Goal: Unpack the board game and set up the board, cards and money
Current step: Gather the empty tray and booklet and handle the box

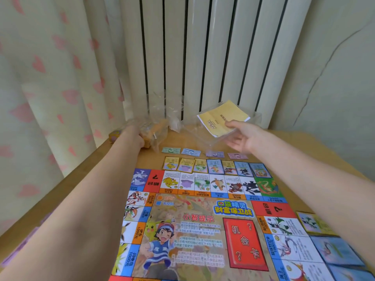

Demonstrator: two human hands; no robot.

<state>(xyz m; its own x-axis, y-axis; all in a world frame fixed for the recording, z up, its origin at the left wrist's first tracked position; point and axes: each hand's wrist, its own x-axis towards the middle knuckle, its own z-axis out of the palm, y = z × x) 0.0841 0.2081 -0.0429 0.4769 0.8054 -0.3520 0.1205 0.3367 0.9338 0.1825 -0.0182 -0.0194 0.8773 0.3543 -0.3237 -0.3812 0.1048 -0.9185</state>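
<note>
The colourful game board (203,226) lies flat on the wooden table (113,167). A row of property cards (215,166) lines its far edge, and more cards (332,246) run along its right side. Beyond the row lie several money notes (205,153). My right hand (241,136) pinches a yellow booklet (221,117) inside a clear plastic bag (200,134), raised above the far table. My left hand (135,134) grips a crumpled clear bag with an orange pack (155,130) at the far left edge.
A white radiator (203,53) stands behind the table, with a heart-print curtain (50,88) to the left and a wall (334,67) to the right. A small yellow-purple box (114,135) sits behind my left hand. Purple items (18,250) lie beside my left forearm.
</note>
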